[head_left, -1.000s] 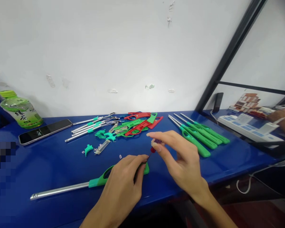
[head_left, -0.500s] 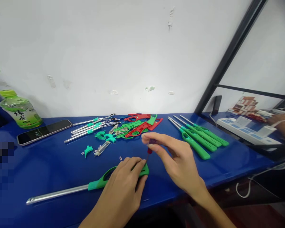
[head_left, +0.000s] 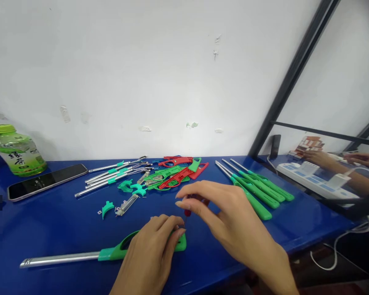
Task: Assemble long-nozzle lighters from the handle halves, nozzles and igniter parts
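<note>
A long-nosed gas lighter (head_left: 117, 250) with a green handle and silver tube lies across the front of the blue table, its tube pointing left. My left hand (head_left: 150, 254) is closed over the handle, hiding its middle. Thumb and index finger meet near the handle's right end, by the thin shaft of a small screwdriver (head_left: 187, 212). Its red grip is pinched between the fingertips of my right hand (head_left: 227, 217), shaft slanting down toward the handle. Whether the tip touches a screw cannot be seen.
Behind my hands lie red and green handle shells (head_left: 175, 177), metal lighter tubes (head_left: 103, 183) and teal pieces (head_left: 107, 209). Several green lighters (head_left: 261, 192) lie at the right. A phone (head_left: 47, 181) and bottle (head_left: 20, 153) stand left; a power strip (head_left: 316, 180) and another person's hands (head_left: 364, 159) are right.
The camera view has shifted, so things appear lower and slightly left. My left thumb has come up closer to its index finger at the handle's end. The right hand still grips the screwdriver.
</note>
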Demonstrator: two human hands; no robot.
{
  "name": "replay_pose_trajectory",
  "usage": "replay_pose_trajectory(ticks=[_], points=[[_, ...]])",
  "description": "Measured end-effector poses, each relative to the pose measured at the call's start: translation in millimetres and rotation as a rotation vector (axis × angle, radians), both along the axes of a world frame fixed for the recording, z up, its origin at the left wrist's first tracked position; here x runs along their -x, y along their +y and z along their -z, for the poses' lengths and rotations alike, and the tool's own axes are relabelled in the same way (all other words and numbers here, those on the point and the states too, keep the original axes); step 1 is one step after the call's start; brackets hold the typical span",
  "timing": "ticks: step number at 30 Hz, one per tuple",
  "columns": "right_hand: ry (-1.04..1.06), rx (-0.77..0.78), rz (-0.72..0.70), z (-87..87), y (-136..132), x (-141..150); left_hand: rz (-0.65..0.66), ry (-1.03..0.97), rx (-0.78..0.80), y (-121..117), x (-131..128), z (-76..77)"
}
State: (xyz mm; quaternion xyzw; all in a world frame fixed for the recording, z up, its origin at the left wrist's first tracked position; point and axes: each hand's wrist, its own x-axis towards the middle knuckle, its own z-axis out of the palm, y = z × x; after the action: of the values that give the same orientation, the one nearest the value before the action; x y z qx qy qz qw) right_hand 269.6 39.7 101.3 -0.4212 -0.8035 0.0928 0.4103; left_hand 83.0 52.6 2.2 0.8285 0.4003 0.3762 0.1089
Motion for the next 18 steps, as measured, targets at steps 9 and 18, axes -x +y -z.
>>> replay_pose_trajectory(ticks=[9,18], points=[[0.042,-0.073,0.036,-0.2,2.2,1.7,0.041,-0.065,-0.029,-2.9,-1.8,-2.0],[0.174,0.053,-0.064,-8.7,-1.7,-7.2,0.055,-0.045,-0.019,-3.4,-2.4,-0.6]])
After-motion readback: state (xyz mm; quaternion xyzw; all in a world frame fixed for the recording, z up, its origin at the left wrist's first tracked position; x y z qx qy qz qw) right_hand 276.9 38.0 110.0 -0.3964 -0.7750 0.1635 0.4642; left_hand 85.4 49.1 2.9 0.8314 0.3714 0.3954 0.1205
